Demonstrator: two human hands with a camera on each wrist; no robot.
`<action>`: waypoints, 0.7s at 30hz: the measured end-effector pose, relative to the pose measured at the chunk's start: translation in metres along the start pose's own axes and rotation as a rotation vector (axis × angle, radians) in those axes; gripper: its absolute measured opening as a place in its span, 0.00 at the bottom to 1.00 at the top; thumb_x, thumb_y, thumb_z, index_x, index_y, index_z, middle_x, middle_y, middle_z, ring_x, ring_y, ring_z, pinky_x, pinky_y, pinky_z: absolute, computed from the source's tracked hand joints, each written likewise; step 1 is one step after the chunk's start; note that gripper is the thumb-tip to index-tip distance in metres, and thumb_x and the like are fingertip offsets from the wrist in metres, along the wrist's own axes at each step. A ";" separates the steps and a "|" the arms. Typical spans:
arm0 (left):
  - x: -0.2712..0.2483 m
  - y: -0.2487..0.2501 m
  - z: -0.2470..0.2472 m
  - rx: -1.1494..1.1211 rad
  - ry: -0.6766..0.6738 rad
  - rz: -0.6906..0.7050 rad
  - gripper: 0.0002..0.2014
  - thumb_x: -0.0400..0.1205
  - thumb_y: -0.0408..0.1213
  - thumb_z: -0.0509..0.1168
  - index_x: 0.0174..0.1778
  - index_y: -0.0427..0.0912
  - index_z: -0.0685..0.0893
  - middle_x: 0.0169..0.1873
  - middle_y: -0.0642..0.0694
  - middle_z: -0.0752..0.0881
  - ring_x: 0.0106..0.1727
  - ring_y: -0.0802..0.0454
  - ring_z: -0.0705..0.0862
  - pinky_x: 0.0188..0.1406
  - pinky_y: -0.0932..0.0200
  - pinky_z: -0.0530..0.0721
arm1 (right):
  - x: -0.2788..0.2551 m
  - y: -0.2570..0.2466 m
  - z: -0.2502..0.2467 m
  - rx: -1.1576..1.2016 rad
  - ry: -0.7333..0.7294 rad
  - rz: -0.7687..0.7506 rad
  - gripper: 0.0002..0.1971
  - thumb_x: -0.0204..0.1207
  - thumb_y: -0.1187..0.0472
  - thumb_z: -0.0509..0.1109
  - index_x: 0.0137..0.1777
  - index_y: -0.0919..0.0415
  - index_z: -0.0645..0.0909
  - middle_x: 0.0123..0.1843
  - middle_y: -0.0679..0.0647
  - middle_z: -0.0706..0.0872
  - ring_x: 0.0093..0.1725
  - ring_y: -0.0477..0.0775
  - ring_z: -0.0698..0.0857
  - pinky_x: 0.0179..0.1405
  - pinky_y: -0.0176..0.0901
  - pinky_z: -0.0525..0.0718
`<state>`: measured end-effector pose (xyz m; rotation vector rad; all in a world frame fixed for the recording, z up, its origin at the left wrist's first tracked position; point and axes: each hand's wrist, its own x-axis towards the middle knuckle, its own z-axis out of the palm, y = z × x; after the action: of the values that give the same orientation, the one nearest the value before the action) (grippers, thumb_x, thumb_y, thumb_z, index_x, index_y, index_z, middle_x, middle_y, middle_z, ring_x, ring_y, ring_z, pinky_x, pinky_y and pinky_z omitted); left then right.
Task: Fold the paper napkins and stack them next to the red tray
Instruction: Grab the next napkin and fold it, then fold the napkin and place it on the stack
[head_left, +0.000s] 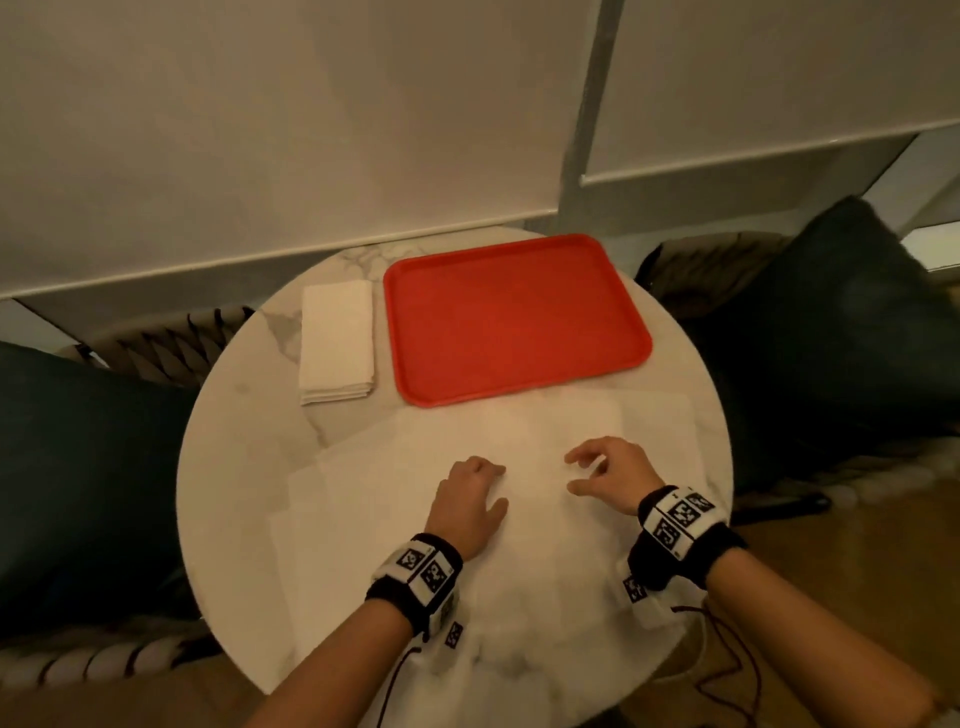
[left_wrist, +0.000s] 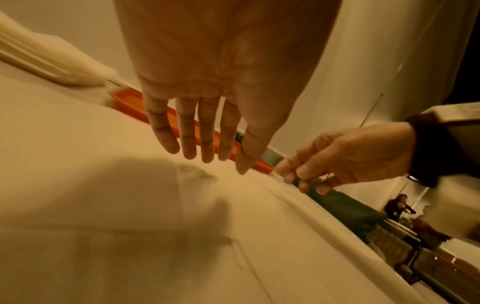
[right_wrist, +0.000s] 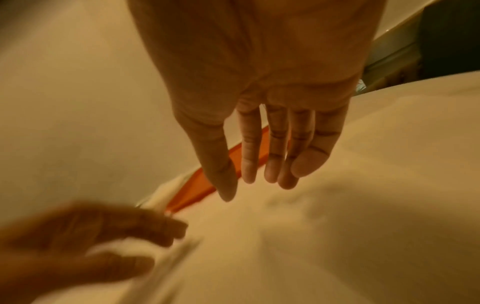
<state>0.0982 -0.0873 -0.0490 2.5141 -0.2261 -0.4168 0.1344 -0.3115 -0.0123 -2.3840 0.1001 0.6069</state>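
Though flat, stack (head_left: 336, 343) lengthwise front-to-back.

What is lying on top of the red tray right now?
Nothing: the red tray holds no napkins. The folded stack sits beside it on the table; unfolded napkins reach its near rim, hiding any overlap.

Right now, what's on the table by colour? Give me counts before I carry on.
Red: 1, the red tray.
White: 2 groups, the folded stack left of the tray and the unfolded napkins spread under both hands; overlapping sheets can't be counted singly.
Total: 3 items or groups on the marble table.
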 end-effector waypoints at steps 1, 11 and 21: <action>0.003 0.007 0.006 0.021 -0.006 0.000 0.22 0.83 0.43 0.63 0.74 0.45 0.75 0.69 0.47 0.76 0.71 0.47 0.72 0.69 0.51 0.73 | -0.006 0.012 0.003 -0.019 -0.001 0.006 0.18 0.66 0.58 0.82 0.56 0.53 0.86 0.50 0.49 0.84 0.41 0.47 0.81 0.46 0.36 0.77; 0.046 0.058 0.025 0.117 0.027 -0.042 0.20 0.85 0.43 0.61 0.73 0.41 0.75 0.68 0.43 0.73 0.69 0.44 0.72 0.68 0.50 0.74 | -0.025 0.061 0.024 -0.024 -0.005 -0.064 0.24 0.66 0.61 0.79 0.63 0.56 0.81 0.54 0.50 0.72 0.46 0.47 0.74 0.40 0.22 0.70; 0.068 0.067 0.036 0.079 -0.041 -0.145 0.22 0.83 0.51 0.65 0.65 0.39 0.75 0.63 0.45 0.70 0.54 0.43 0.82 0.54 0.51 0.81 | -0.022 0.075 0.023 0.123 0.007 -0.104 0.24 0.65 0.61 0.81 0.62 0.56 0.82 0.53 0.51 0.73 0.37 0.39 0.73 0.38 0.18 0.73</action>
<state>0.1448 -0.1780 -0.0563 2.6108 -0.0776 -0.5271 0.0890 -0.3566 -0.0620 -2.2570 0.0155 0.5275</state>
